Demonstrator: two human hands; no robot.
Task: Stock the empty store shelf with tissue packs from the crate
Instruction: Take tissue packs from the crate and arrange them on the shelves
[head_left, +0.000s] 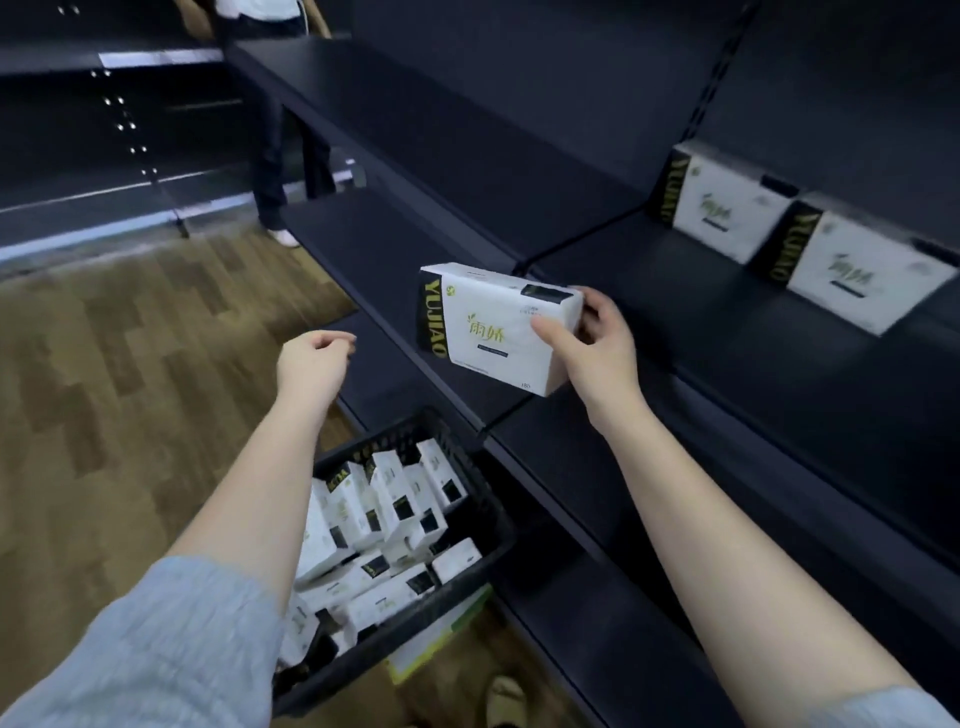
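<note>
Pack in hand: tissue pack (491, 328) held in the air in front of the dark shelf (727, 332), printed face toward the camera, its right end covered by the grip.
Right hand (597, 343): thumb on the front of the pack and fingers (597, 301) curled round its right end, holding it.
Left hand (311, 358): over the floor (130, 364) above the crate, fingers loosely curled, holding nothing.
Crate (467, 488): black, on the floor at the foot of the shelving, packed with a jumble of tissue packs (395, 499); the left forearm covers its left part, so the count cannot be told.
Shelf stock: two packs (727, 208) stand side by side at the back of the shelf; the right one is cut off by the edge.
Background: legs of another person (270, 171), blurred, upper body cut off.
</note>
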